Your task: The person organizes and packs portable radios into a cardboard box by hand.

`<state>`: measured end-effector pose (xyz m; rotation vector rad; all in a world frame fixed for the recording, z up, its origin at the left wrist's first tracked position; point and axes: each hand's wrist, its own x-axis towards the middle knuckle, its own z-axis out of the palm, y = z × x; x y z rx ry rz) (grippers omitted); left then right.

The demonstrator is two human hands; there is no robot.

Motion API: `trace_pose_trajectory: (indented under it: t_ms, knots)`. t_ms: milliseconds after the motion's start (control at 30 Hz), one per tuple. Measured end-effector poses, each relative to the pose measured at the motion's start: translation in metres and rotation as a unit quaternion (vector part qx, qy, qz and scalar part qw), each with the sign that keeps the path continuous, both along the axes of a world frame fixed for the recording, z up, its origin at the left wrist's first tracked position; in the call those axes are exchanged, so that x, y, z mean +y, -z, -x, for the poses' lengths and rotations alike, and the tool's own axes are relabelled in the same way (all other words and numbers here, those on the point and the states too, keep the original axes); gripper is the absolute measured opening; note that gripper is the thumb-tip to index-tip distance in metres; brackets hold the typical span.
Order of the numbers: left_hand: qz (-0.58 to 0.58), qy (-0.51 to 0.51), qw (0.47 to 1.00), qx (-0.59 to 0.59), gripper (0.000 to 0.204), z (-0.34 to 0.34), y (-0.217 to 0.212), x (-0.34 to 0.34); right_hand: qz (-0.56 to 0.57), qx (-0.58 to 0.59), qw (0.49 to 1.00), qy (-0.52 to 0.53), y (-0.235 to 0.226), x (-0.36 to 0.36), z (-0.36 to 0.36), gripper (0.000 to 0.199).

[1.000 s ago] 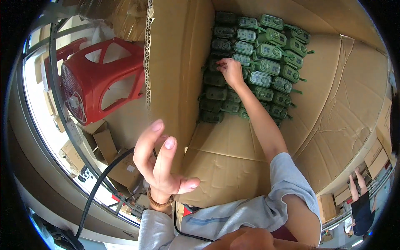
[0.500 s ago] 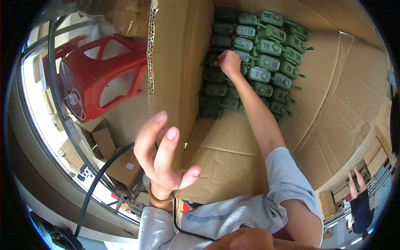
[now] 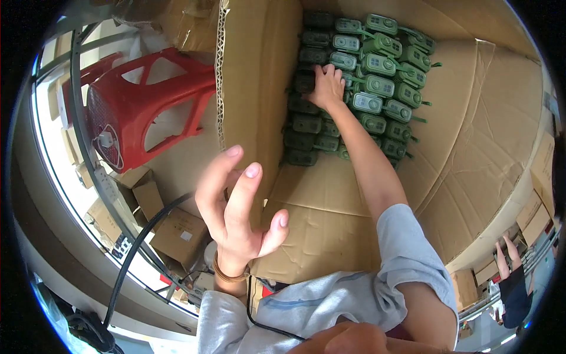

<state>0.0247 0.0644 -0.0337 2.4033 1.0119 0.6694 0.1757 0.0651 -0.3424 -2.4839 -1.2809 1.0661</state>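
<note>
View from above into a large cardboard box (image 3: pixel 471 147) whose floor is partly covered by rows of small green devices (image 3: pixel 377 65) packed side by side at the far end of the box. The right hand (image 3: pixel 326 85) reaches deep into the box with the arm stretched out; its fingers (image 3: pixel 321 71) are bent down onto the left part of the green rows, touching the devices there, but the back of the hand hides whether they close on one of them. The devices nearest that hand lie in shadow against the left wall of the box (image 3: pixel 250 88); those farther right in the box are lit and show pale face panels and short green straps. The left hand (image 3: pixel 239 212) is held up in the air at the near end of the left wall, fingers spread and slightly curled, palm empty, touching nothing; a brown band (image 3: pixel 227 275) sits on its wrist. Outside the box, beyond its left wall, stands a red plastic stool (image 3: pixel 141 100), and below the stool lie several small cardboard cartons (image 3: pixel 177 233). A black cable (image 3: pixel 135 253) runs across these cartons toward the lower left. Past the right wall of the box, at the picture's lower right rim, another person (image 3: pixel 513 283) in dark clothing holds both arms raised.
</note>
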Motion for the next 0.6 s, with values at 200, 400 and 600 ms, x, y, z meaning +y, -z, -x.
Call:
trace_pose_trajectory:
  t_ms: [200, 400, 600]
  knots:
    - [-0.025, 0.007, 0.999, 0.026, 0.047, 0.001, -0.003, 0.003, -0.032, 0.14, 0.99, -0.01, 0.026, -0.002, -0.001, 0.087]
    - [-0.009, 0.003, 0.999, 0.048, 0.045, 0.001, -0.005, 0.0, -0.138, 0.169, 0.976, 0.018, 0.041, -0.006, -0.01, 0.076]
    - [-0.01, 0.009, 0.998, 0.063, 0.045, -0.003, -0.008, 0.002, -0.121, 0.122, 0.985, 0.031, 0.034, -0.007, -0.018, 0.064]
